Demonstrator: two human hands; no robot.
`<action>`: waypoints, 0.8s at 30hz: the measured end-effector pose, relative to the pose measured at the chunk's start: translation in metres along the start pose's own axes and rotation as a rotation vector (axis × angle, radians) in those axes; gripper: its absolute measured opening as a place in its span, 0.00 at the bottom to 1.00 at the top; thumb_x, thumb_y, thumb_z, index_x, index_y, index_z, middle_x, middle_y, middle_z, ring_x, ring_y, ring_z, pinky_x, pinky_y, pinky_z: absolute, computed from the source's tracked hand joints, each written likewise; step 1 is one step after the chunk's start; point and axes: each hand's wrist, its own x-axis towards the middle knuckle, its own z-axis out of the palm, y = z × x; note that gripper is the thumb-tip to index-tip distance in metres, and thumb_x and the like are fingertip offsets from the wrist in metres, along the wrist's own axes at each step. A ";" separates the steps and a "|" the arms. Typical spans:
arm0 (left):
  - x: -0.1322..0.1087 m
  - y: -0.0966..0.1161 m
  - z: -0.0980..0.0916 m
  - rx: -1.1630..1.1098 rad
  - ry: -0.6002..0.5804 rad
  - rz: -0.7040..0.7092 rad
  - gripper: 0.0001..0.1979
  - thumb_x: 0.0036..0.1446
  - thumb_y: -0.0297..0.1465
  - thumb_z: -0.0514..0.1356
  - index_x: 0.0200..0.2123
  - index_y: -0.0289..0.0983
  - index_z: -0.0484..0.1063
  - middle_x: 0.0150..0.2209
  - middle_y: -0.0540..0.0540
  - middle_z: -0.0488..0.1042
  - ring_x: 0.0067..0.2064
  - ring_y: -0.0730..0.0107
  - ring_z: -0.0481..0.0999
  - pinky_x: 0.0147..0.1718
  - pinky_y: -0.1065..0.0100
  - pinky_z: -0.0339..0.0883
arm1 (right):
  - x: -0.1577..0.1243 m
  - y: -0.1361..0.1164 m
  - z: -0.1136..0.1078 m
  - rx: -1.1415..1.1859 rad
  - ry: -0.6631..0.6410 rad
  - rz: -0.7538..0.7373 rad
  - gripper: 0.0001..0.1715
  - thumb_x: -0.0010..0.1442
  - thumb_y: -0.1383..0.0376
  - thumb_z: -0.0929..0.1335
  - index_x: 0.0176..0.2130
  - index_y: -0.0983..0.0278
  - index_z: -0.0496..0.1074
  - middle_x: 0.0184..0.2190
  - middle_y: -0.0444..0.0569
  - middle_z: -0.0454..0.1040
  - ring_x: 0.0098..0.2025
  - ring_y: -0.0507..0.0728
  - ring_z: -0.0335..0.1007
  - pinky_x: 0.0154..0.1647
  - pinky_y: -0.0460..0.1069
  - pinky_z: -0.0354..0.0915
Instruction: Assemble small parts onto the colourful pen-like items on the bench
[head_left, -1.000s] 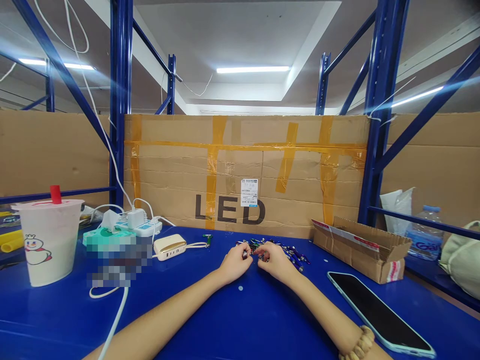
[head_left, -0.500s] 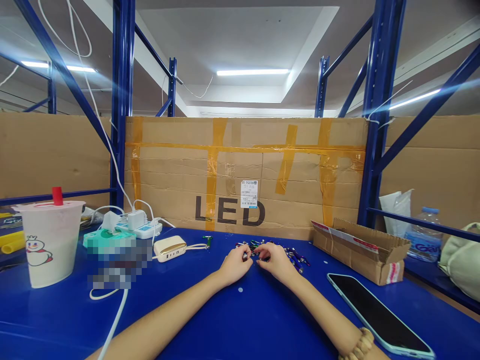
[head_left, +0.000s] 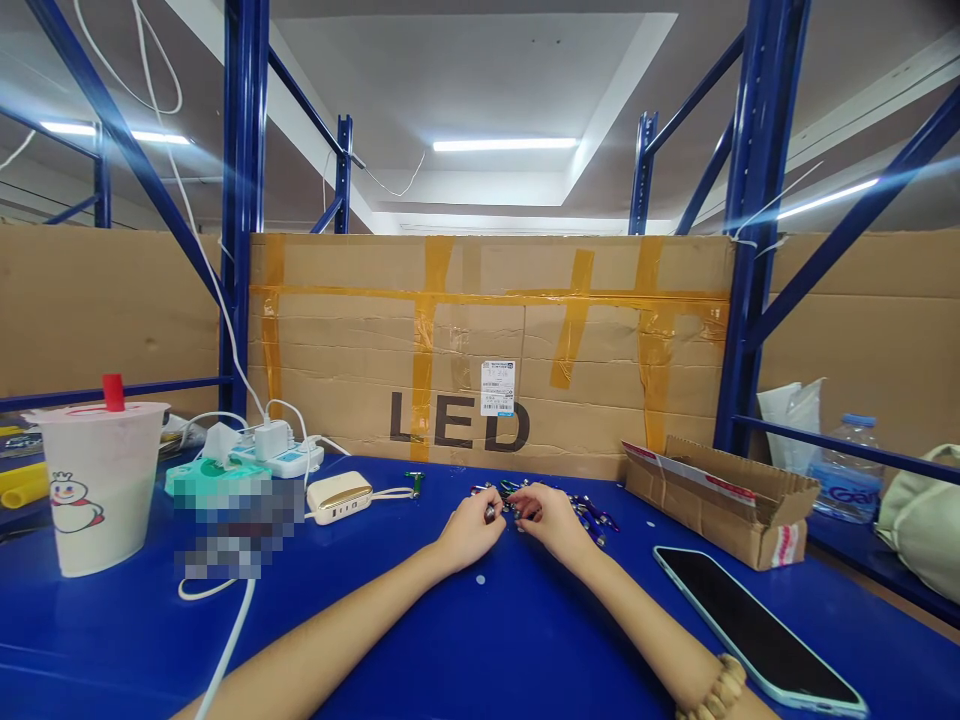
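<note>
- Small parts [head_left: 592, 515] lie heaped mid-way across the blue table [head_left: 450, 640], at both hands' fingertips.
- Left hand [head_left: 466, 528], curled, pinches a silver piece [head_left: 489, 513].
- Right hand [head_left: 553, 522], curled, touches the heap; its grip cannot be told.
- LED carton [head_left: 491, 350] stands behind.

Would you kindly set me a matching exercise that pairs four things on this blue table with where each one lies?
Things:
1. cup
2. phone
3. power bank
4. small parts

Places:
A. near right side of the table
B. at the left hand and right hand
C. far left side
D. between the cup and the left hand

Pairs: 1-C, 2-A, 3-D, 4-B
</note>
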 end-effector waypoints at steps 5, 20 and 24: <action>-0.002 0.002 -0.001 0.021 -0.008 0.008 0.02 0.44 0.25 0.50 0.24 0.37 0.60 0.21 0.55 0.61 0.24 0.77 0.59 0.26 0.75 0.53 | -0.004 -0.007 -0.003 -0.065 0.001 -0.022 0.15 0.45 0.73 0.65 0.35 0.64 0.73 0.31 0.47 0.72 0.27 0.50 0.67 0.29 0.45 0.62; -0.008 0.010 -0.003 0.103 -0.064 0.058 0.03 0.47 0.27 0.50 0.27 0.37 0.62 0.21 0.55 0.63 0.23 0.77 0.61 0.22 0.74 0.50 | -0.007 -0.015 -0.006 -0.127 0.047 -0.031 0.09 0.47 0.68 0.65 0.31 0.63 0.73 0.32 0.46 0.70 0.23 0.49 0.64 0.25 0.45 0.58; -0.008 0.010 -0.004 0.109 -0.070 0.047 0.04 0.46 0.25 0.50 0.27 0.37 0.62 0.21 0.54 0.63 0.23 0.77 0.60 0.22 0.74 0.50 | -0.007 -0.016 -0.007 -0.129 0.020 -0.027 0.10 0.48 0.69 0.65 0.33 0.62 0.74 0.30 0.46 0.72 0.25 0.50 0.65 0.27 0.45 0.59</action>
